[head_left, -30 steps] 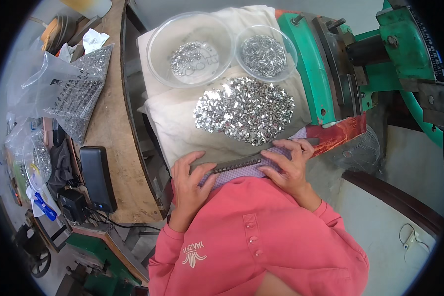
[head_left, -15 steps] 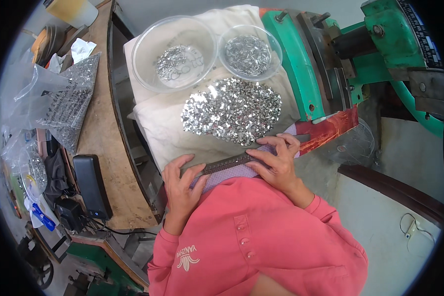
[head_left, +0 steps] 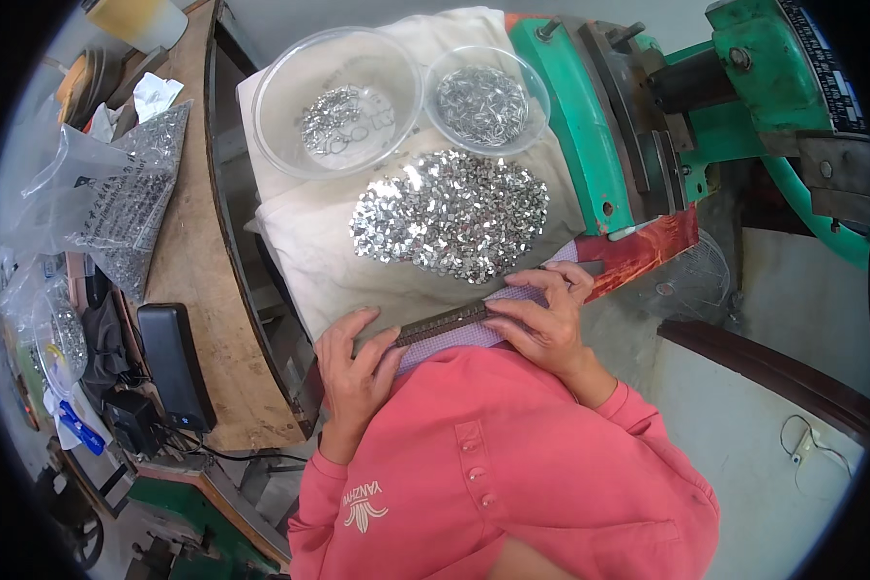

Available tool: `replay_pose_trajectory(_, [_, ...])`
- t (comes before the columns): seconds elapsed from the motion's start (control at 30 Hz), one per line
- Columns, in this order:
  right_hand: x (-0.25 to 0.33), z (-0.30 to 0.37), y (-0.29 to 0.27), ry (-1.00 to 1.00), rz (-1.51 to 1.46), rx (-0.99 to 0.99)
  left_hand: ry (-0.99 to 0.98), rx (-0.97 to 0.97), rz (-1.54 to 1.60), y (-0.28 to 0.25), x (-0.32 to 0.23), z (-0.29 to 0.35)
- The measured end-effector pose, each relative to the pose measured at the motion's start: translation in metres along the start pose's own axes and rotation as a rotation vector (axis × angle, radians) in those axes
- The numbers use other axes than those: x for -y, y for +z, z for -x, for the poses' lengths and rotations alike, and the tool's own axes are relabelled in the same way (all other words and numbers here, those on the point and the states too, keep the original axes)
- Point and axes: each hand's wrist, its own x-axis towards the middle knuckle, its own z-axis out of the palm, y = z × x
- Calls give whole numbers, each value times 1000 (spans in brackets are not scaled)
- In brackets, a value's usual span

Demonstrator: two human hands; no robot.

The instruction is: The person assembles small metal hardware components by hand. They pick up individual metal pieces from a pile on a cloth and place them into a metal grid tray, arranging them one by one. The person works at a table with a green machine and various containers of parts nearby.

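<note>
Dark strip (head_left: 442,324), long axis crosswise, right end farther; your left hand (head_left: 351,375), right hand (head_left: 557,335) pinch its ends; metal-piece heap (head_left: 451,215) beyond.

On my remote feed I note one head-worn fisheye view, looking down at near range over the pink shirt (head_left: 570,464), left hand (head_left: 354,370) and right hand (head_left: 555,324) near centre, with wide-angle bending outward.

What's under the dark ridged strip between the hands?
Purple checked cloth shows along the near side of the dark strip; beige cloth lies beyond. Directly beneath, the strip covers everything. Fingers of the left hand and right hand partly hide its ends.
</note>
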Motion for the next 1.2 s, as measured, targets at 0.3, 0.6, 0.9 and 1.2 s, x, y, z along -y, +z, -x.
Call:
replay_pose_trajectory(0.3, [-1,3,0,22,-18,-4,74,-42,-79,2,-3,4])
replay_pose_trajectory(0.6, [3,-5,0,-131,112,-51,103,-52,-134,-4,-5,0])
replay_pose_trajectory(0.9, [15,-36,-8,-214,111,150,3,106,-90,-20,-12,-18])
replay_pose_trajectory(1.2, [12,-74,12,-199,-35,199,197,147,-100,-4,-22,-30])
